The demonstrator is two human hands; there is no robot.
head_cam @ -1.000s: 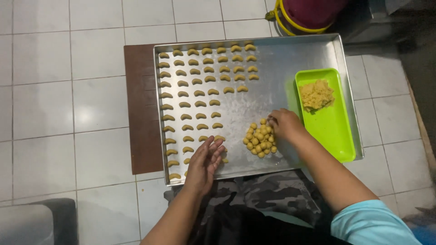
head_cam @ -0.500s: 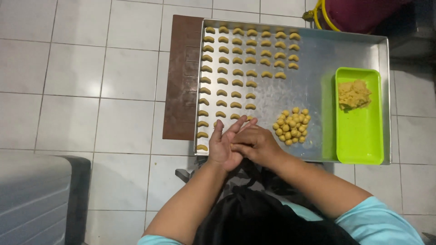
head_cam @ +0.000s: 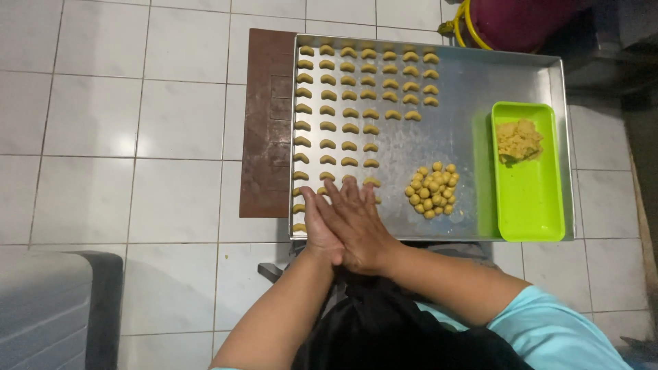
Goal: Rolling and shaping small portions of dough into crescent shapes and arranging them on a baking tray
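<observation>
My left hand [head_cam: 315,229] and my right hand [head_cam: 362,229] are pressed flat, palm to palm, over the near edge of a metal baking tray [head_cam: 466,89]. The right hand lies on top. A dough ball between the palms is hidden. Rows of small crescent-shaped dough pieces [head_cam: 349,109] fill the tray's left half, right up to my fingertips. A pile of small dough balls [head_cam: 432,190] lies just right of my hands. A lump of raw dough [head_cam: 518,140] sits in a bright green rectangular tray [head_cam: 531,205] at the right end.
The metal tray rests on a white tiled floor, partly on a brown board [head_cam: 267,123] at its left. A grey box [head_cam: 41,308] stands at the lower left. A dark red cylinder with a yellow hose [head_cam: 521,20] is at the top right.
My right hand left the pile of dough balls and joined the left hand. The palms now press together with the fingers stretched further forward. The camera view shifted left.
</observation>
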